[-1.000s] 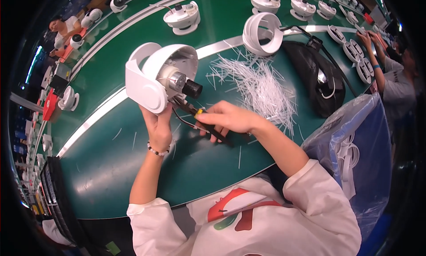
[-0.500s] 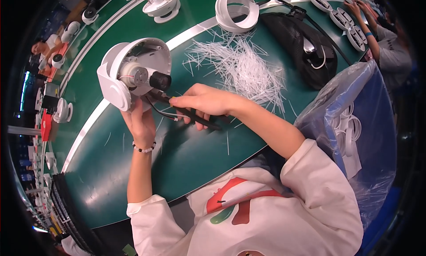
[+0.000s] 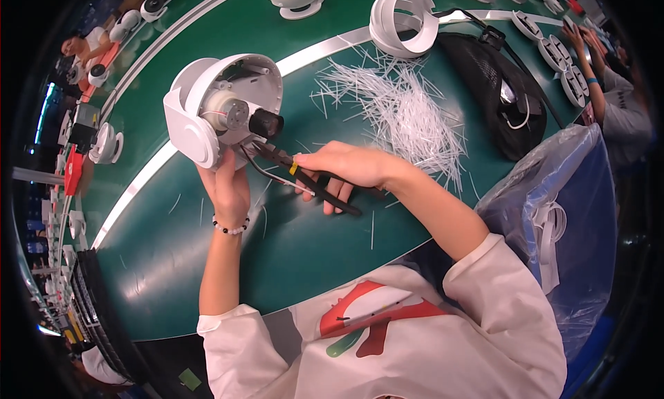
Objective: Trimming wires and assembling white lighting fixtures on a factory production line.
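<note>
Over the green bench [image 3: 297,261], the left hand [image 3: 228,191] was grasping the open white housing [image 3: 197,88] from below, keeping it raised to the left of the heap of white strips [image 3: 408,115]. The right hand [image 3: 349,167] was curled round dark-handled pliers [image 3: 282,160], whose nose reached the housing's lower edge, just beside the dark cable [image 3: 257,168]; whether it gripped anything there could not be told.

What had just changed was the thumb's place: half a second earlier it nearly covered the yellow mark [image 3: 294,167] on the pliers, which now showed clearly. To judge by this, only the hold on the tool had been adjusted, and the work at that edge was still under way.

Against the earliest frame, the housing had turned, its motor [image 3: 234,113] and black cylinder [image 3: 265,124] facing more toward the wearer (the whole view had shifted too).
</note>
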Available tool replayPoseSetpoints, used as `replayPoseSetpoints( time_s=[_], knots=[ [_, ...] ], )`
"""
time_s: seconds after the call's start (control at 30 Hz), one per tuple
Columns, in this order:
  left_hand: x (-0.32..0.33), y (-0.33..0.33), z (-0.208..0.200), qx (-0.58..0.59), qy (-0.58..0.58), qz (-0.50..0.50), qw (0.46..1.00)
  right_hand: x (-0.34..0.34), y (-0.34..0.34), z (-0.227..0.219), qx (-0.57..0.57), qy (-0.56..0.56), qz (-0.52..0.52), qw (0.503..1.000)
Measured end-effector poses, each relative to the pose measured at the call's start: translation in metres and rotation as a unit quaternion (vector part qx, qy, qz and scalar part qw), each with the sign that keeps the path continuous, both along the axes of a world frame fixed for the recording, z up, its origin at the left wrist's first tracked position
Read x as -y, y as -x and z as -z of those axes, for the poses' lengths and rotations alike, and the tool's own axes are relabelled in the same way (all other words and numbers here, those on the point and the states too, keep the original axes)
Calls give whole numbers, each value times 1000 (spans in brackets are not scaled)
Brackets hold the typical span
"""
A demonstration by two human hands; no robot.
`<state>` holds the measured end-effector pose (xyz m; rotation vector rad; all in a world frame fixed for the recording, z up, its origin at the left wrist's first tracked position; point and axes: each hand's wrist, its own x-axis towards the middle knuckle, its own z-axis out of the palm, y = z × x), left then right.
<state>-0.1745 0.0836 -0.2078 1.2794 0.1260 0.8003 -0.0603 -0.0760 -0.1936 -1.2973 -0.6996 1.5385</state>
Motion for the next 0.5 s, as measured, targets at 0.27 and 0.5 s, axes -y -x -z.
replayPoseSetpoints(
  time_s=[0.27, 0.5],
  knots=[
    [-5, 6, 28, -60, -267, -25, 962, -3, -3, 7, 15, 29, 3, 999],
    [4, -3, 4, -24, -35, 63, 997, 0, 0, -2, 20, 3, 37, 999]
  ],
)
